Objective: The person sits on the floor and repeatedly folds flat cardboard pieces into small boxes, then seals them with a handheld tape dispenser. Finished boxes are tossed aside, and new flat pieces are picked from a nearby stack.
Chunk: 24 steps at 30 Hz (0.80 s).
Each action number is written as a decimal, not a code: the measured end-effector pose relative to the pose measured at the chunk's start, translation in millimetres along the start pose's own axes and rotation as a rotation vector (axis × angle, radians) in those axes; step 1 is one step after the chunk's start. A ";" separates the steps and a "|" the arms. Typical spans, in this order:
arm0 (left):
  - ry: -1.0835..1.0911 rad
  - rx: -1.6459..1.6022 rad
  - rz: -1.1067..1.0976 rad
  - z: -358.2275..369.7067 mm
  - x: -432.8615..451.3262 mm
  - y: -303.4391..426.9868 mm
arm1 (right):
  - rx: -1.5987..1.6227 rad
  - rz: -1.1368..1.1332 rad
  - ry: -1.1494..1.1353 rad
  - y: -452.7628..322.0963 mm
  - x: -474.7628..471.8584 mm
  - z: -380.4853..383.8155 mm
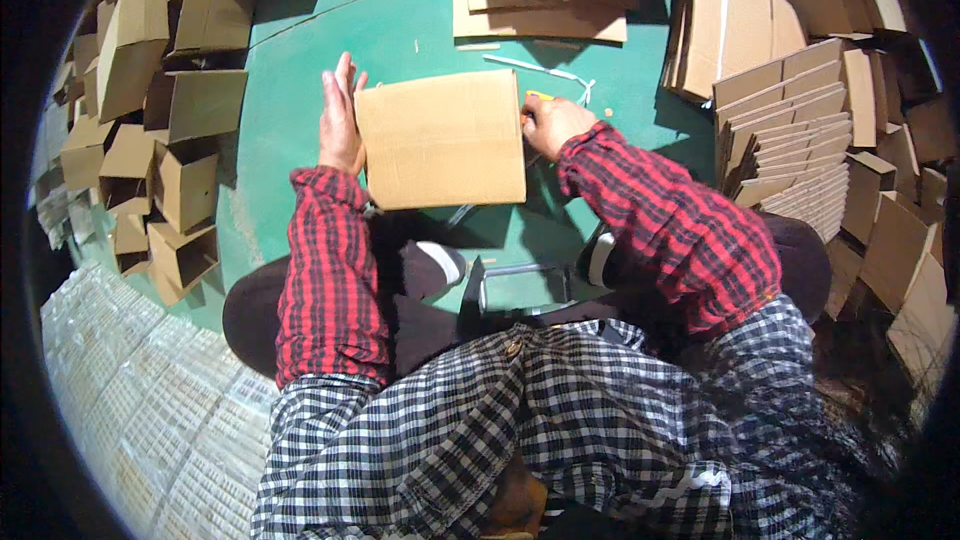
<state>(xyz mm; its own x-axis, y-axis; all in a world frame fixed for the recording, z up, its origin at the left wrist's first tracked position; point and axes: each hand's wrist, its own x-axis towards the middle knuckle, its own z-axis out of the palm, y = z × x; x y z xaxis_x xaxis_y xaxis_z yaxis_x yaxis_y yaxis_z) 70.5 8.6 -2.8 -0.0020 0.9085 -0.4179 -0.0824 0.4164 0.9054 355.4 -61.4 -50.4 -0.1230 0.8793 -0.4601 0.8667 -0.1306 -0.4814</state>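
A closed-looking brown cardboard box (442, 141) is in front of me, above the green floor, its broad plain face towards me. My left hand (341, 124) lies flat along the box's left side, fingers stretched out and palm towards the cardboard; part of the thumb side is hidden. At the right side, my right hand (553, 124) is curled around a small yellow and orange tool (538, 96), most of it covered by the fingers. Whether those fingers also touch the box cannot be told. The box's underside is out of sight.
Assembled cardboard boxes (206, 105) stand heaped at the left. Flat cardboard (540, 22) lies ahead, and stacked folded blanks (795, 127) lean at the right. White strapping (536, 67) is on the green floor (337, 37). Plastic-wrapped goods (157, 405) sit at lower left.
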 end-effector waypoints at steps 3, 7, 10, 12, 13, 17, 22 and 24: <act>-0.098 -0.181 -0.188 -14.3 12.8 -28.7 | -0.098 0.083 -0.003 -8.2 10.9 7.2; -0.105 -0.297 -0.384 -24.7 31.1 -84.0 | -0.162 0.124 -0.064 -16.2 15.0 2.3; -0.142 -0.320 -0.447 -22.5 26.3 -115.6 | -0.155 0.085 -0.053 -16.1 9.5 -5.6; -0.143 -0.327 -0.470 -12.7 14.9 -124.0 | -0.130 0.088 -0.076 -13.3 -5.9 -10.3; -0.139 -0.324 -0.478 -6.2 9.1 -124.1 | -0.132 0.088 -0.082 -8.1 -16.4 -17.5; -0.122 -0.319 -0.471 6.9 -1.0 -116.1 | -0.094 0.163 -0.042 5.1 -51.0 -51.2; -0.077 -0.329 -0.457 4.9 -2.5 -149.2 | -0.243 0.140 -0.204 1.8 -77.3 -124.6; -0.042 -0.364 -0.453 6.5 -10.5 -149.5 | -0.333 0.122 -0.193 -9.1 -79.9 -160.4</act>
<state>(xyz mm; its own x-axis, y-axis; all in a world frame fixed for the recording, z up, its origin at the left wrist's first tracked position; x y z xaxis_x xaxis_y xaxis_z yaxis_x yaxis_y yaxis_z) 89.3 -63.0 -133.2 0.1526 0.6466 -0.7475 -0.4035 0.7312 0.5501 434.9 -57.0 110.4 -0.0701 0.7602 -0.6459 0.9859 -0.0457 -0.1608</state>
